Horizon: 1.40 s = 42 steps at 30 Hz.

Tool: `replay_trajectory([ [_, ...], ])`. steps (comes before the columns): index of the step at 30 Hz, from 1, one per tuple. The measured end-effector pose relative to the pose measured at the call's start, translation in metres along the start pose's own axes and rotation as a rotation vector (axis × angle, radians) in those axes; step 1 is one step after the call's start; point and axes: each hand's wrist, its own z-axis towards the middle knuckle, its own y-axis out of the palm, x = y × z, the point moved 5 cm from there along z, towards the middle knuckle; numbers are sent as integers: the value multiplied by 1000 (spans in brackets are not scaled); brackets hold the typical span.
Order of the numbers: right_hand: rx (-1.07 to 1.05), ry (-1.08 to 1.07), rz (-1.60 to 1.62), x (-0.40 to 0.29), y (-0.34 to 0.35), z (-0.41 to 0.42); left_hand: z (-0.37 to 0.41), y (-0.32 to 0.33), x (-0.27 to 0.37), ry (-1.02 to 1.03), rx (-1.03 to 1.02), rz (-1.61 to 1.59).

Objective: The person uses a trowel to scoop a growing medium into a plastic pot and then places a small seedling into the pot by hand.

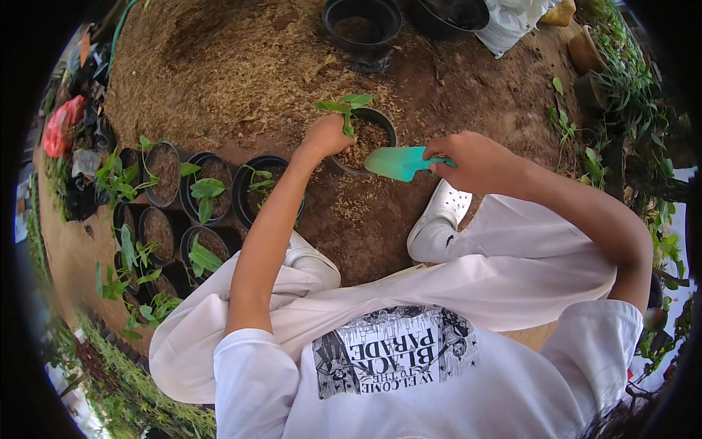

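My left hand [327,137] grips the stem of a leafy green seedling [351,104] at the left rim of a round black plastic pot [388,123]. Brown loose soil mix [368,137] shows inside the pot. In my right hand [471,159] is the handle of a turquoise plastic hand trowel [397,163]; its blade tip reaches over the pot's near right rim. The seedling's lower end is hidden by my left hand and the pot's contents.
Several black pots with soil and seedlings [207,187] stand at the left. A husk heap [219,82] lies beyond. Farther off are a large black pot [362,24], a black basin [452,16] and a white sack [510,24]. My white clogs [439,214] flank the near ground.
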Motion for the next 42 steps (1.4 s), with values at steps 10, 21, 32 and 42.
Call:
replay_trajectory([
  [10,104,-79,-214,13,38,45,0,6,0,59,95,14],
  [21,-18,-23,-671,-58,-19,52,-11,3,9,-23,77,158],
  [32,148,-65,-425,-29,-41,52,-14,11,0,-3,38,104],
  [42,272,-136,-109,42,47,63,-18,6,11,65,72,34],
])
